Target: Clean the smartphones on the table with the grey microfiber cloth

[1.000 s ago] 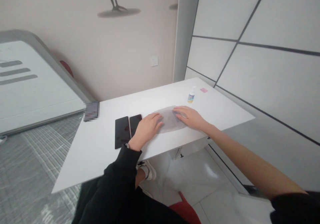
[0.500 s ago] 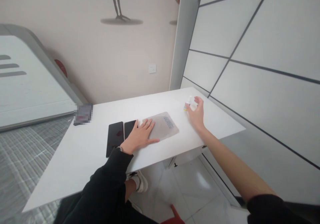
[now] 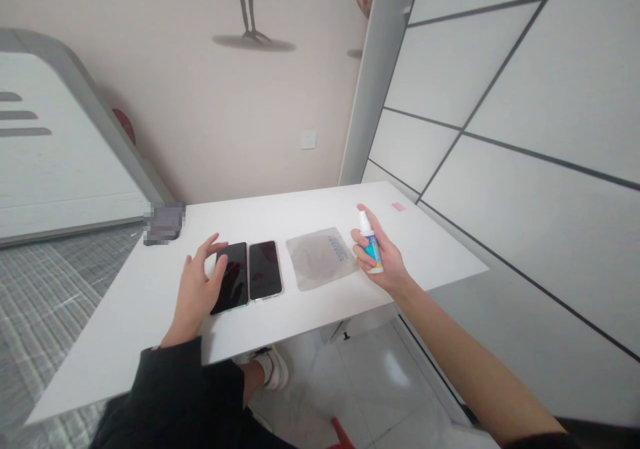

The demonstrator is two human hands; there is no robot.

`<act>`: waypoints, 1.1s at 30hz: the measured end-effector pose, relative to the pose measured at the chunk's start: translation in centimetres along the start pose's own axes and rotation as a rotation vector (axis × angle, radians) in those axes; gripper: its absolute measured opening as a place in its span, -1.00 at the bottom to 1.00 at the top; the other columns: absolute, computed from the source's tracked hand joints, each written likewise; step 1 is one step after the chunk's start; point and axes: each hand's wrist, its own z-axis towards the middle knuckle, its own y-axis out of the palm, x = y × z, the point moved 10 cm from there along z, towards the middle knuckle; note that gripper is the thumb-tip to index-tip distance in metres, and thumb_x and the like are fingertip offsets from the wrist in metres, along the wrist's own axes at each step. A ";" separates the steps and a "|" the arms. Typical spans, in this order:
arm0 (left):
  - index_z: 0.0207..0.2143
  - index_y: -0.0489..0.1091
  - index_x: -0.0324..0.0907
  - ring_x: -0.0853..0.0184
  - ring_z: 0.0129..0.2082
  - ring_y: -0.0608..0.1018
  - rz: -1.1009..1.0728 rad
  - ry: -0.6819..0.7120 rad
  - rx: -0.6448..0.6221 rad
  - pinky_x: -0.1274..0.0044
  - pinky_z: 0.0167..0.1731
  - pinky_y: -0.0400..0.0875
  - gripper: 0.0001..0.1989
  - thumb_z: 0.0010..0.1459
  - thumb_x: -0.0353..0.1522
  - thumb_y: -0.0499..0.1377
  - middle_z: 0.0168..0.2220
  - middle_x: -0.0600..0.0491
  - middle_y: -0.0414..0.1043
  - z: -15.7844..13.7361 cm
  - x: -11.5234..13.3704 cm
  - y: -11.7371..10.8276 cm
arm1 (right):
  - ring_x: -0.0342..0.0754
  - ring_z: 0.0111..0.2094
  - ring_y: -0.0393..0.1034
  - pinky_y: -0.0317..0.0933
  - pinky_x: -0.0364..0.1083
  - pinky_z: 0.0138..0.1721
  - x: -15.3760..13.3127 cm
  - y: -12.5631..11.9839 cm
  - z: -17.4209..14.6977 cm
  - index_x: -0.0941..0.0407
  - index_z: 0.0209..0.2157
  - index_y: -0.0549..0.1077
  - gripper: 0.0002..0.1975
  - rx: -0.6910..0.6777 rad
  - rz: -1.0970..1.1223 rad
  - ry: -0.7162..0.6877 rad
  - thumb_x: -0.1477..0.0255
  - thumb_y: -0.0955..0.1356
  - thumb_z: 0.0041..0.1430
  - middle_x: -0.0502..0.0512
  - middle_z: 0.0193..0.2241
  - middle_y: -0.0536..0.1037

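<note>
My right hand (image 3: 390, 259) is closed around a small white spray bottle (image 3: 372, 249) with a blue and yellow label, held upright with a fingertip at the nozzle top. My left hand (image 3: 195, 292) has its fingers apart and curved at the left edge of a black-screened device (image 3: 235, 282); whether they touch it I cannot tell. Right beside that device lies a smaller phone (image 3: 265, 269), screen up, in what looks like a clear case. Between the phone and the bottle, a flat grey cloth or pouch (image 3: 315, 259) with blue print lies on the white table (image 3: 300, 315).
A pink slip (image 3: 399, 206) lies near the table's far right corner. At the far left corner sits a dark, blurred-out object (image 3: 165, 223). White panels (image 3: 540, 222) stand along the right side, and a wall with an outlet (image 3: 309, 139) is behind.
My right hand has taken hold of the spray bottle and brought it nearer. My left hand has moved left, off the grey cloth or pouch and the phone, to the larger device.
</note>
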 end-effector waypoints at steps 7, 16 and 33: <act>0.24 0.33 -0.12 0.08 0.05 0.65 -0.143 -0.125 0.087 0.47 -0.39 0.40 -0.49 0.29 -0.16 0.08 -0.03 -0.07 0.65 -0.2 -1.0 -0.9 | -0.19 -0.68 0.11 0.16 -0.15 -0.61 0.2 -2.3 1.5 -0.16 0.23 0.32 -0.48 -0.022 -0.524 -0.130 0.04 0.40 0.30 -0.10 -0.39 0.50; 0.20 0.37 -0.15 0.09 0.01 0.66 -0.167 -0.175 0.071 0.44 -0.32 0.40 -0.49 0.27 -0.15 0.09 -0.10 -0.07 0.66 -0.4 -1.8 -0.6 | 0.22 -0.03 0.63 0.41 0.13 0.05 2.4 -2.0 2.4 0.04 0.20 0.45 -0.61 -0.285 -1.544 -0.252 0.29 0.24 0.44 0.19 0.17 0.62; 0.10 0.49 -0.11 0.12 -0.04 0.65 -0.203 -0.203 0.064 0.39 -0.17 0.49 -0.56 0.27 -0.14 0.11 -0.10 -0.04 0.64 -0.6 -2.1 -0.3 | 0.15 -0.23 0.65 0.42 0.05 -0.10 2.0 -3.1 2.6 0.05 0.18 0.43 -0.61 -0.199 -1.646 -0.261 0.23 0.24 0.46 0.18 0.01 0.69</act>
